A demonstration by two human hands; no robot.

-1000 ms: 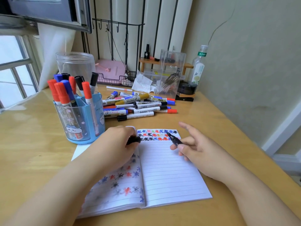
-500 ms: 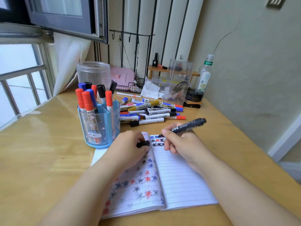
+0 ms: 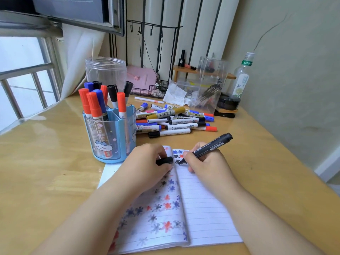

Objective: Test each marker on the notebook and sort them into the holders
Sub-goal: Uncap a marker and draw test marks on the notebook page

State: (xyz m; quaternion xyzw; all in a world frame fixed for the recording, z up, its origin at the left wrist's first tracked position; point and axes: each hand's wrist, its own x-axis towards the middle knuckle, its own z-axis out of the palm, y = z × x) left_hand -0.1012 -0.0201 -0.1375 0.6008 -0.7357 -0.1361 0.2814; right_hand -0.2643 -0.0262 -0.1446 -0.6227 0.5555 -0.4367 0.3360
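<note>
While the right hand (image 3: 204,162) pinches the black marker (image 3: 211,147) near its tip, the barrel slants up and away to the right, tip touching the notebook (image 3: 206,208) just beside the left hand (image 3: 147,162). The left hand's curled fingers grip the black cap (image 3: 164,160), open end toward the tip, nearly touching it. The blue holder (image 3: 110,137) stands nearer the left hand.

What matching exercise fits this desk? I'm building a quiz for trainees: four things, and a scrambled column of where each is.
1. black marker
2. black cap
3. blue pen holder
4. loose marker pile

A. in the left hand
B. flat on the table, behind the notebook
C. in the right hand, tip on the page
D. upright, left of the pile

Pairs: 1-C, 2-A, 3-D, 4-B
</note>
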